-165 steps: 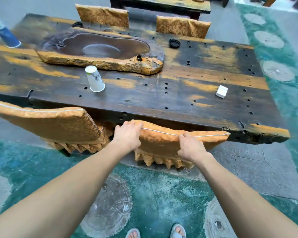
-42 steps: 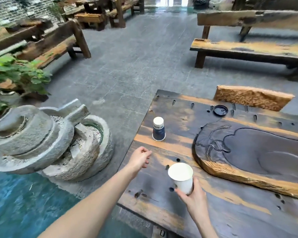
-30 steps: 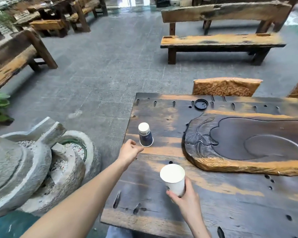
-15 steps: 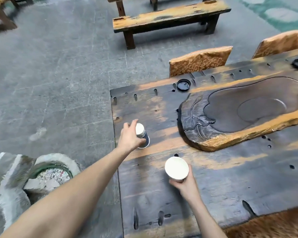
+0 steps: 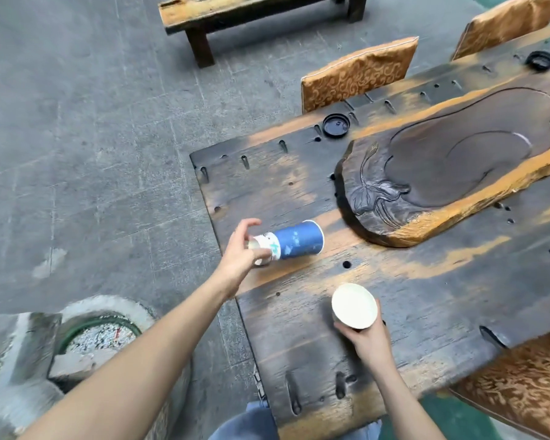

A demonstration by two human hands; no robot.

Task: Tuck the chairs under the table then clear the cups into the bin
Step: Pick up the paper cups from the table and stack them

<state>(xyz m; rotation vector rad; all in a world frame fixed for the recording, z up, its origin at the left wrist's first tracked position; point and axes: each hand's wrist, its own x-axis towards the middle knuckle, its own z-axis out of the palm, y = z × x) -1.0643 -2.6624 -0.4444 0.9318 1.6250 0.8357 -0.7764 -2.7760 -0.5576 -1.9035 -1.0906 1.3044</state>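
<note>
A blue and white paper cup [image 5: 294,239] lies tipped on its side near the left end of the dark wooden table [image 5: 426,296]. My left hand [image 5: 240,252] holds the cup's white base end, with the fingers partly spread. A white paper cup [image 5: 354,306] is upside down in my right hand [image 5: 367,341], just above the table. Cushioned chairs [image 5: 359,74] stand tucked at the far side, and one chair [image 5: 521,385] is at the near right.
A carved wooden tea tray [image 5: 458,173] fills the table's right half. Two black lids [image 5: 336,125] lie near the far edge. A wooden bench [image 5: 235,11] stands on the grey stone floor. A round stone basin [image 5: 99,338] sits at lower left.
My left hand reached the blue cup, which stood upside down, and the cup now lies tipped sideways in its grasp. My right hand keeps holding the white cup. The view has shifted closer.
</note>
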